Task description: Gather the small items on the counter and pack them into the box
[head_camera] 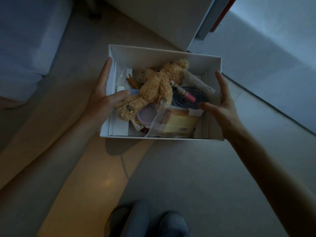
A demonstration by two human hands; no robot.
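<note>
Now we hold the open white cardboard box [164,55] above the floor, left hand [100,98] grasping its left wall, right hand [222,103] its right; a fuzzy tan teddy bear [157,88] lies atop the clutter inside.

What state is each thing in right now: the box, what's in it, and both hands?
white box: open, no lid on, held up over the floor
left hand: grips the box's left wall, thumb inside
right hand: grips the box's right wall, thumb inside
plush bear: lying on top of the other contents
pink tube: lying flat beside the bear
clear packet: tilted against the near wall
</note>
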